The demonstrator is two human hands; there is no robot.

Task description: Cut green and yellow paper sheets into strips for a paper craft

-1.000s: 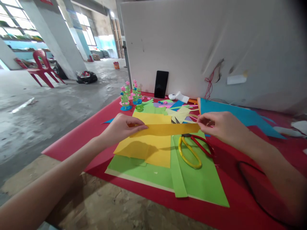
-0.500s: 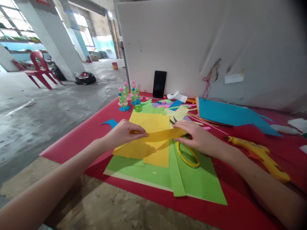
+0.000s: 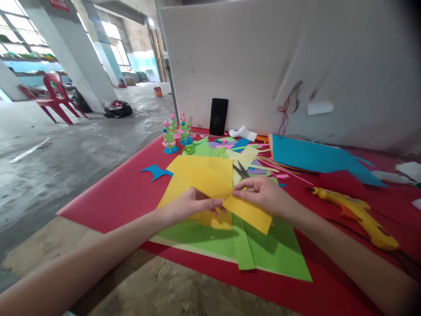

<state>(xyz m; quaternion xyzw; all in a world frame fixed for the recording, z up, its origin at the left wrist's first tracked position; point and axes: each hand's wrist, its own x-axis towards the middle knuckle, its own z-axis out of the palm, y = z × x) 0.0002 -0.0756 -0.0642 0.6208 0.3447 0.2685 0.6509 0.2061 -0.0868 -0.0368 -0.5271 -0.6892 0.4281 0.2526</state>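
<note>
My right hand (image 3: pixel 258 191) pinches one end of a yellow paper strip (image 3: pixel 253 215), which slants down to the right over the green paper. To its left, my left hand (image 3: pixel 197 202) hovers with thumb and fingers apart and nothing in them. Beneath it lie yellow paper sheets (image 3: pixel 205 169) on a larger green sheet (image 3: pixel 279 259). A pair of scissors (image 3: pixel 242 170) shows its blades just beyond my right hand; its handles are mostly hidden by the strip and hand. A green paper strip (image 3: pixel 245 252) lies on the green sheet.
A yellow glue gun (image 3: pixel 355 213) lies at the right on the red table cover (image 3: pixel 112 193). Small paper trees (image 3: pixel 169 136), paper scraps (image 3: pixel 248 153) and a phone (image 3: pixel 219 116) are at the back. Blue sheets (image 3: pixel 315 156) lie back right; a blue scrap (image 3: pixel 156 171) is left.
My left hand has let go of the yellow strip and moved nearer and to the right. The strip, now held only by my right hand, has swung round and covers the scissors' handle.
</note>
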